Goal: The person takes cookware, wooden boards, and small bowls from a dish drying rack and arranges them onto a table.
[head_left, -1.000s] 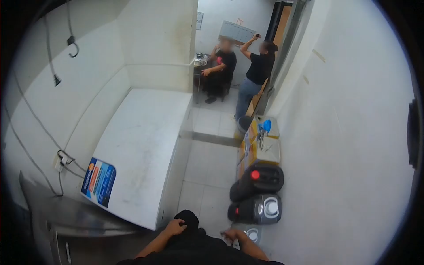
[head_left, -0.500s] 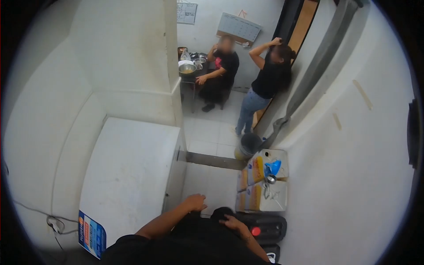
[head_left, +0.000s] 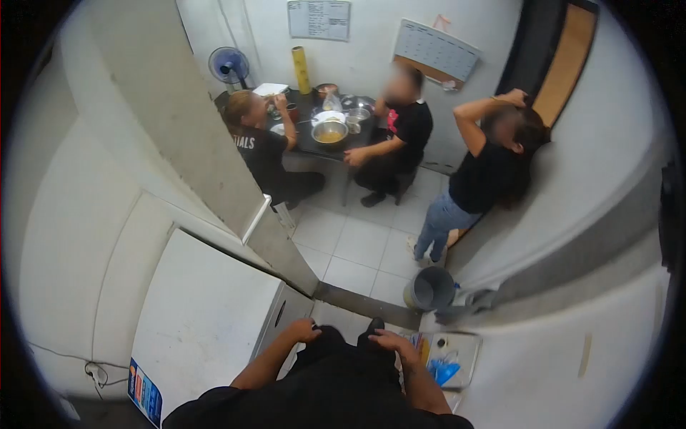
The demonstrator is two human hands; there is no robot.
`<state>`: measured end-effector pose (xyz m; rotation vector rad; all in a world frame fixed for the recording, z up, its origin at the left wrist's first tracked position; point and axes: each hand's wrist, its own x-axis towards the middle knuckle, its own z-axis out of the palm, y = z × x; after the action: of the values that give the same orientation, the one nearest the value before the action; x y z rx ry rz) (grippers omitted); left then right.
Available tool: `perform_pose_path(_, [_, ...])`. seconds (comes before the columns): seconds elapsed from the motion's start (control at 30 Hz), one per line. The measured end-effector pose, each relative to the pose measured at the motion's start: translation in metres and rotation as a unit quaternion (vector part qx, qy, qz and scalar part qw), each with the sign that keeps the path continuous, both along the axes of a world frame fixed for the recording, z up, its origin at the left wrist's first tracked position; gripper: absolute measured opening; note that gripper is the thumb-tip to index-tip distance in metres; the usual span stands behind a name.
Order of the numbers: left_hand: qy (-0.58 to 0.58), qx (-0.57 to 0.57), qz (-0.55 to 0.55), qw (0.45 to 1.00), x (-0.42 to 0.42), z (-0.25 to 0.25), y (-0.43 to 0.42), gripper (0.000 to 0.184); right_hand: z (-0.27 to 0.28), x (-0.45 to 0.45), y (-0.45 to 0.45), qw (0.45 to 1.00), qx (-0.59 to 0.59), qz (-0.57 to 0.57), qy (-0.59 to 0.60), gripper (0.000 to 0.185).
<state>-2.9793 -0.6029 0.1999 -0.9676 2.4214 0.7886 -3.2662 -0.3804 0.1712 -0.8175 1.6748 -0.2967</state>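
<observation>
My left hand hangs beside my dark trousers, near the white chest freezer. Its fingers are loosely bent, and nothing shows in them. On the other side, my right hand reaches across the front of my right leg with its fingers apart and holds nothing visible. Close by it are the stacked boxes, with a blue plastic item on top. One dark shoe shows between my hands.
A raised threshold crosses the doorway ahead, with a grey bin at its right. Beyond, two people sit at a dark table holding a metal bowl. A third person stands by the right wall.
I have moved forward toward the doorway, and the view has turned left. The seated person at the left has come into view. The boxes now lie closer beside my right arm.
</observation>
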Motion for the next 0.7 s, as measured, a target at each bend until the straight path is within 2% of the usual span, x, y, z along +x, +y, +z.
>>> perform_pose_path(0.1, [-0.064,0.081,0.039,0.994,-0.010,0.027,0.011,0.058,-0.038,-0.068,-0.064,0.995,0.002,0.096,0.001,0.080])
perform_pose_path(0.17, [-0.036,0.136,0.166,0.976,-0.035,0.034,0.003,0.059,-0.058,-0.108,-0.104,0.987,0.029,0.160,0.008,0.077])
perform_pose_path(0.2, [-0.037,0.130,0.173,0.976,-0.049,0.022,-0.009,0.059,-0.043,-0.124,-0.123,0.992,0.029,0.119,-0.017,0.076])
perform_pose_path(0.27, [-0.012,0.098,0.189,0.977,-0.060,-0.021,-0.032,0.057,0.030,-0.139,-0.160,0.990,0.003,-0.037,-0.139,0.072])
perform_pose_path(0.3, [-0.018,0.095,0.190,0.977,-0.071,-0.026,-0.047,0.057,0.038,-0.145,-0.177,0.987,-0.016,-0.066,-0.148,0.071])
perform_pose_path(0.37, [-0.056,0.115,0.096,0.987,-0.111,-0.026,-0.096,0.054,-0.047,-0.173,-0.216,0.997,-0.070,-0.026,0.036,0.070])
perform_pose_path(0.4, [-0.049,0.108,0.095,0.988,-0.133,-0.022,-0.129,0.054,-0.065,-0.178,-0.225,0.995,-0.074,0.000,0.060,0.072])
perform_pose_path(0.43, [-0.054,0.078,0.043,0.995,-0.153,-0.022,-0.154,0.054,-0.063,-0.182,-0.231,0.999,-0.021,0.002,0.028,0.077])
perform_pose_path(0.47, [-0.062,0.057,-0.004,0.996,-0.166,-0.024,-0.163,0.053,-0.064,-0.179,-0.235,0.995,0.027,0.083,0.053,0.080])
perform_pose_path(0.5, [-0.058,0.058,0.004,0.997,-0.182,-0.031,-0.180,0.053,-0.074,-0.182,-0.248,0.981,0.072,0.162,0.079,0.083])
perform_pose_path(0.57, [0.041,0.065,0.080,0.994,-0.210,-0.053,-0.226,0.053,-0.027,-0.175,-0.272,0.980,0.081,0.120,0.137,0.086])
perform_pose_path(0.6, [0.041,0.070,0.090,0.993,-0.218,-0.058,-0.238,0.053,-0.036,-0.185,-0.290,0.983,0.053,0.123,0.123,0.087])
perform_pose_path(0.63, [0.044,0.068,0.133,0.988,-0.228,-0.064,-0.250,0.054,-0.020,-0.189,-0.315,0.975,0.062,0.158,0.142,0.084])
perform_pose_path(0.7, [0.058,0.065,0.175,0.981,-0.253,-0.071,-0.272,0.055,-0.036,-0.207,-0.353,0.963,0.044,0.234,0.127,0.081])
